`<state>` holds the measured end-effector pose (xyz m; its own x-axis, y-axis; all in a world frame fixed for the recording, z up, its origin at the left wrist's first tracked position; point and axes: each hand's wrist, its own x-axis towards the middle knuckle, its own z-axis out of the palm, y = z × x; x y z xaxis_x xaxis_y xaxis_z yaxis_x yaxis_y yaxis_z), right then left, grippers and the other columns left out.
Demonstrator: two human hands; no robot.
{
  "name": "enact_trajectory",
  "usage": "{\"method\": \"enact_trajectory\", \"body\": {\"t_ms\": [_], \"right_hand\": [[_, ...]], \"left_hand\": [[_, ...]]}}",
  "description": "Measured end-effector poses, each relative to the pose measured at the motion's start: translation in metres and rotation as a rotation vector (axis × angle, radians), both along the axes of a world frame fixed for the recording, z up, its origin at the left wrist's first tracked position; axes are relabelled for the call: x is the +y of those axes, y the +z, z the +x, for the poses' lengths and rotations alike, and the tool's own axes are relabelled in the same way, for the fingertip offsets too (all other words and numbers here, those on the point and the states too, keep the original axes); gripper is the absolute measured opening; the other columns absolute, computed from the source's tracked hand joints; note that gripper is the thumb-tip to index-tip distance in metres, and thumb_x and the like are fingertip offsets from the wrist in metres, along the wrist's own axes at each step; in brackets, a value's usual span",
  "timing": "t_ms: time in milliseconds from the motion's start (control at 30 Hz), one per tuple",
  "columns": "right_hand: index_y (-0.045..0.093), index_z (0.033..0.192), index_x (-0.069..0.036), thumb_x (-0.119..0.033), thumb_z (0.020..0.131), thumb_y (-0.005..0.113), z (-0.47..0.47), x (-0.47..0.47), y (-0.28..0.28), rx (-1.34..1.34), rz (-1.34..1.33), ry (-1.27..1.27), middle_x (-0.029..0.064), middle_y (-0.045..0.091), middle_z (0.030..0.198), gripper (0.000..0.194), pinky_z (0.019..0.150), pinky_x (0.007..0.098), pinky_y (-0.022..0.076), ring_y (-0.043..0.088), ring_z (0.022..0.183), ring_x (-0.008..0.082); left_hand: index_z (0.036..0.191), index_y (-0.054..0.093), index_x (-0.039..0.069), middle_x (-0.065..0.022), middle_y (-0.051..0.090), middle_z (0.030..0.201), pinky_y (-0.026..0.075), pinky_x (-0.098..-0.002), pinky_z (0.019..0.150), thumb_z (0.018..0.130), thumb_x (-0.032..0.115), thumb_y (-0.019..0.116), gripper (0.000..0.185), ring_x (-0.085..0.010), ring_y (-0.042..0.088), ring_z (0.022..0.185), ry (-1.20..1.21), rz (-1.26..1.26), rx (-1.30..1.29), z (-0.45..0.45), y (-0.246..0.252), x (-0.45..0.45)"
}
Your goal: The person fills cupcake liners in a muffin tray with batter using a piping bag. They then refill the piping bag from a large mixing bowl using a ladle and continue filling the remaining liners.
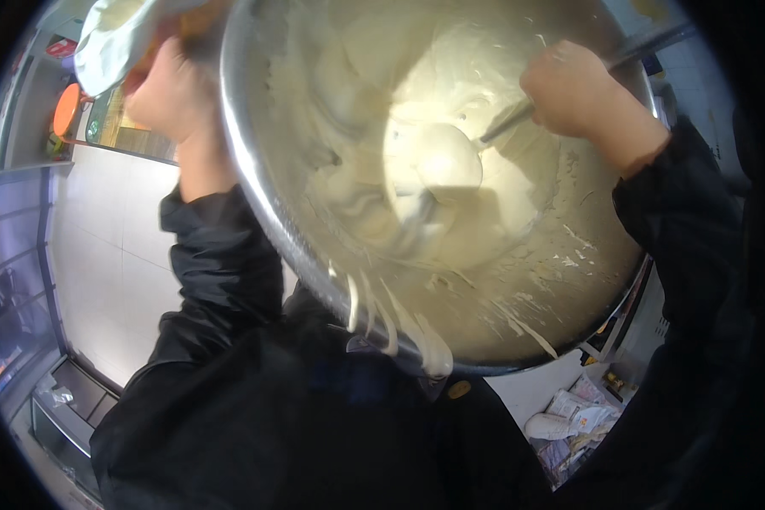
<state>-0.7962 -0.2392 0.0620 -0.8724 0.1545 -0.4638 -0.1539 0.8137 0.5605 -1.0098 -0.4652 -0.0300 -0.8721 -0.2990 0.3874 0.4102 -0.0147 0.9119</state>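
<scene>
In front of me a large stainless steel mixing bowl holds pale, creamy batter. My right hand is closed around the handle of a metal ladle. Its round scoop, coated with batter, lies in the brightly lit middle of the bowl. Outside the bowl's left rim, my left hand is blurred and grips a white, soft-looking bag with something pale inside. Thick drips of batter hang over the rim nearest my body.
Pale floor tiles stretch out on the left beside glass-fronted shelving. An orange round object sits at the upper left. Several printed bags lie in a pile at the lower right.
</scene>
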Motion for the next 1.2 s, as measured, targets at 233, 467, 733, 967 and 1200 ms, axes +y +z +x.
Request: {"method": "enact_trajectory", "body": {"t_ms": [233, 467, 733, 967, 1200], "right_hand": [[0.069, 0.074, -0.003, -0.024, 0.072, 0.073, -0.028, 0.003, -0.017, 0.023, -0.137, -0.196, 0.0148, 0.064, 0.076, 0.022, 0.077, 0.0369, 0.0468, 0.061, 0.081, 0.0323], [0.063, 0.066, -0.002, -0.028, 0.074, 0.071, -0.011, 0.015, -0.012, 0.194, -0.346, -0.008, 0.0145, 0.058, 0.067, 0.028, 0.07, 0.0414, 0.0443, 0.057, 0.07, 0.0336], [0.054, 0.063, 0.0, -0.042, 0.074, 0.069, 0.017, 0.048, 0.049, 0.121, -0.551, -0.262, 0.0169, 0.046, 0.055, 0.046, 0.052, 0.0418, 0.036, 0.047, 0.052, 0.033], [0.065, 0.073, 0.0, -0.037, 0.078, 0.069, 0.037, 0.03, 0.056, 0.175, -0.181, -0.305, 0.0139, 0.057, 0.06, 0.038, 0.059, 0.038, 0.0456, 0.056, 0.057, 0.0291], [0.068, 0.076, -0.003, -0.031, 0.079, 0.067, 0.005, -0.011, -0.021, 0.03, -0.216, -0.298, 0.0153, 0.064, 0.075, 0.028, 0.072, 0.0415, 0.048, 0.061, 0.076, 0.0347]], "left_hand": [[0.088, 0.065, -0.007, -0.0113, 0.067, 0.085, 0.047, -0.0333, 0.075, 0.074, 0.011, 0.069, 0.023, -0.0197, 0.063, 0.078, 0.104, 0.105, -0.136, 0.018, -0.043, 0.037], [0.088, 0.065, -0.007, -0.0114, 0.067, 0.086, 0.047, -0.0333, 0.075, 0.074, 0.011, 0.069, 0.023, -0.0198, 0.063, 0.078, 0.071, 0.175, -0.191, 0.045, -0.064, 0.026], [0.088, 0.065, -0.007, -0.0116, 0.067, 0.086, 0.047, -0.0334, 0.075, 0.074, 0.011, 0.069, 0.024, -0.0199, 0.063, 0.078, 0.047, 0.198, -0.203, 0.041, -0.043, 0.015], [0.089, 0.065, -0.007, -0.0117, 0.068, 0.087, 0.047, -0.0334, 0.075, 0.074, 0.011, 0.069, 0.024, -0.02, 0.063, 0.079, -0.028, 0.209, -0.096, 0.007, -0.02, 0.013], [0.089, 0.065, -0.007, -0.0118, 0.068, 0.087, 0.047, -0.0334, 0.075, 0.074, 0.012, 0.069, 0.025, -0.0201, 0.063, 0.079, -0.034, 0.148, -0.08, -0.002, -0.025, 0.042]]}}
